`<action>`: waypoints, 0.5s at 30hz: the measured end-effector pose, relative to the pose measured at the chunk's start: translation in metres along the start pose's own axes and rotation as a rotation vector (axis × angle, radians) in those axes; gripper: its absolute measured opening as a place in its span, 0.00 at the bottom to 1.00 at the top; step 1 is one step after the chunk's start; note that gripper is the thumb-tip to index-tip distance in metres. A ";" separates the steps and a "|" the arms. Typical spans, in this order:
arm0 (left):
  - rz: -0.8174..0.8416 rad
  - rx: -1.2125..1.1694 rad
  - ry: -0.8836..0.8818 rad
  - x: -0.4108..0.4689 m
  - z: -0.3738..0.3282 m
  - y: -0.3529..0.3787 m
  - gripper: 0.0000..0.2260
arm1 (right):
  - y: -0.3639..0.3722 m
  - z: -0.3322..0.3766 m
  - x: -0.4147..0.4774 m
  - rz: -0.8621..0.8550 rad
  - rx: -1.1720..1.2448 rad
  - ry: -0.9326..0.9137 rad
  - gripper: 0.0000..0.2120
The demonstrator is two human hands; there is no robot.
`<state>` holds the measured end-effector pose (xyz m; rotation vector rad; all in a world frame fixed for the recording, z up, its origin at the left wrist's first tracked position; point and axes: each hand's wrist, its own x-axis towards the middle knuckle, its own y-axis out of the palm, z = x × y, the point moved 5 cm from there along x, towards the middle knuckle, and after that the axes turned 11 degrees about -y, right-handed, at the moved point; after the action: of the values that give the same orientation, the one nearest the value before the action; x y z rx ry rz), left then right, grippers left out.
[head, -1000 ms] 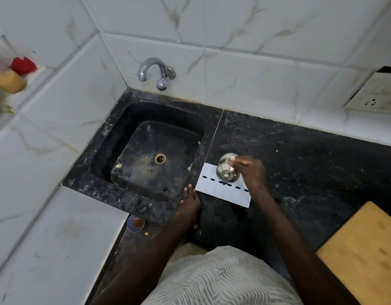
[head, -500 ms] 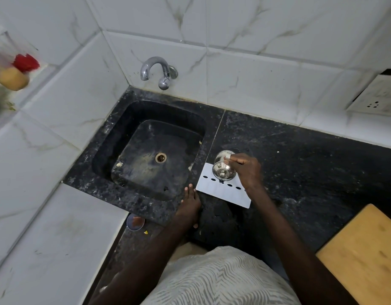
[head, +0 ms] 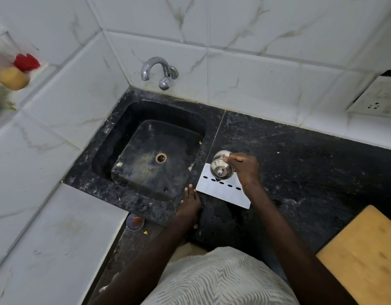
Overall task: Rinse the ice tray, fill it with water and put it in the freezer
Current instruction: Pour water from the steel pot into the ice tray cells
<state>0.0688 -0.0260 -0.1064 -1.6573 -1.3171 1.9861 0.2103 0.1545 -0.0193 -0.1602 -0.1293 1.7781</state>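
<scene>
— Where is the ice tray (head: 225,193)?

— It lies flat on the black counter (head: 311,164), just right of the sink (head: 115,194), close to the near edge. It is white, with a row of dark oval spots across its far half.

— And the right hand (head: 245,169)?

— It hangs over the far end of the tray with its fingers curled round a small steel cup (head: 221,167). The cup is tipped on its side, its base turned toward the camera, above the tray's far left corner. Whether anything runs out of it I cannot tell.

— Does the cup touch the tray?

— That I cannot tell either; it overlaps the tray's far edge in this view.

— The left hand (head: 190,205)?

— Relaxed and holding nothing. It rests palm down on the counter's near rim, between the sink and the tray, fingers straight and pointing away from the person, thumb hanging over the near edge. It sits just beside the tray's near left corner.

— What else is about?

— A chrome tap (head: 156,70) on the tiled wall above the sink's far side, a drain (head: 160,158) in the sink's floor, a wooden board (head: 361,258) at the near right, and a wall socket (head: 379,101) at the far right.
</scene>
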 end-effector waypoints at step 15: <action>-0.003 0.016 0.005 -0.002 -0.001 -0.002 0.62 | 0.011 0.009 0.004 0.031 -0.066 -0.059 0.07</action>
<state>0.0697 -0.0260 -0.1031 -1.6510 -1.2980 1.9837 0.1970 0.1561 -0.0128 -0.1583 -0.2293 1.8111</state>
